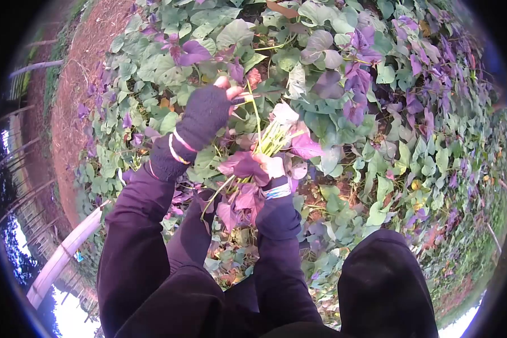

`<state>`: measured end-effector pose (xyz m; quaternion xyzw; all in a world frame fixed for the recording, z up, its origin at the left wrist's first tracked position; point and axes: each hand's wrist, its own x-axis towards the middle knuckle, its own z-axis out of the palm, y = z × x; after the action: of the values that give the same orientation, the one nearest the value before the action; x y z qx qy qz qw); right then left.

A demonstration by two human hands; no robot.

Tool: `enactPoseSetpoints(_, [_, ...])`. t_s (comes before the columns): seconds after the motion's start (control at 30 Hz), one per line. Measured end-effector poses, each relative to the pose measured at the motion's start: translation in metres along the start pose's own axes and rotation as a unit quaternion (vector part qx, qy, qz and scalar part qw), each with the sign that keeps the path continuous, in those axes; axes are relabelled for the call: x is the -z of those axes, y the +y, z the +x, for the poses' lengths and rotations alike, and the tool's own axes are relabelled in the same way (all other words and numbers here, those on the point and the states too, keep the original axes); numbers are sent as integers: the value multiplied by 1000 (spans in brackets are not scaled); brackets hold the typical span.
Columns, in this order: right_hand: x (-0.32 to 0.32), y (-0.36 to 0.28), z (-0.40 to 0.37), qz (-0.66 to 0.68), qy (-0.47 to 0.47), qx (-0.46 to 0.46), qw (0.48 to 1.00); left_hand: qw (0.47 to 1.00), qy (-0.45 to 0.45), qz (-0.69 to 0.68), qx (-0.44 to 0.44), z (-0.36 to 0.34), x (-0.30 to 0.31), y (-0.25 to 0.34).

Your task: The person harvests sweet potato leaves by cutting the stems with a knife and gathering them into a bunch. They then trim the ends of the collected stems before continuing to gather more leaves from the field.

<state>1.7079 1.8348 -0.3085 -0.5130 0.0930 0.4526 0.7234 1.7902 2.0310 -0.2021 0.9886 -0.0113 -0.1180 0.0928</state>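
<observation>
My left hand point(208, 112), in a dark fingerless glove with light bands at the wrist, has its bare fingertips closed on a thin green stem point(256, 115). That stem runs down to a bundle of cut stems point(273, 139). Just below and to the right, my right hand point(270, 166) grips this bundle, its thumb side showing and its other fingers hidden by leaves. Purple-pink leaves point(306, 143) hang around the bundle on both sides. A striped band circles the right wrist.
Dense green and purple vines point(343, 118) spread around both hands. At the left lie a strip of reddish soil point(73, 124) and a pale pole point(65, 256). My dark-clothed knee point(386, 281) shows at the lower right.
</observation>
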Motion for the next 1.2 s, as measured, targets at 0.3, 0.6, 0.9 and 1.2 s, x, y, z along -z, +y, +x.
enactPoseSetpoints(0.3, [-1, -36, -115, -50, 163, -41, 984, 978, -129, 92, 138, -17, -43, -116])
enactPoseSetpoints(0.6, [-67, -7, -166, -152, 28, 113, 982, 748, -17, -609, 263, -135, -25, 74])
enactPoseSetpoints(0.9, [-68, -88, -160, 185, 129, 11, 974, 850, 121, -490, 150, -142, 74, 59])
enactPoseSetpoints(1.2, [-119, -104, -176, 377, -241, -120, 886, 803, -210, -526, -184, -124, 111, 40])
